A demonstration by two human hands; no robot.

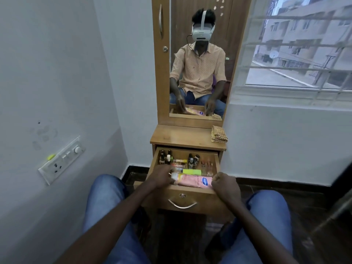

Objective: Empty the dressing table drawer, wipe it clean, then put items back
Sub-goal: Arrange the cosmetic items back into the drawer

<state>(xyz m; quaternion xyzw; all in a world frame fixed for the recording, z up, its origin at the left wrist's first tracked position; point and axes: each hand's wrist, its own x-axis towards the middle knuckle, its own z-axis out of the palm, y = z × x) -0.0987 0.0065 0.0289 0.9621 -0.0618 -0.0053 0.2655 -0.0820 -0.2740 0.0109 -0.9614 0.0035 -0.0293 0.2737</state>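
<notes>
Drawer [216, 164] open, lower centre of frame, full. Pink tube [192, 181] lies crosswise along the front. Left hand [162, 177] grip closed on its cap end, prob.; right hand [224, 184] fisted, empty, beside the other end.

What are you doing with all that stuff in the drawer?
A person sits facing a narrow wooden dressing table with its open wooden drawer pulled out, full of small bottles and tubes. The left hand reaches in at the white-capped end of a big pink tube lying along the front. The right hand, curled in a fist, rests at the drawer's front right corner. A folded yellow checked cloth waits on the tabletop. Nothing looks taken out yet.
</notes>
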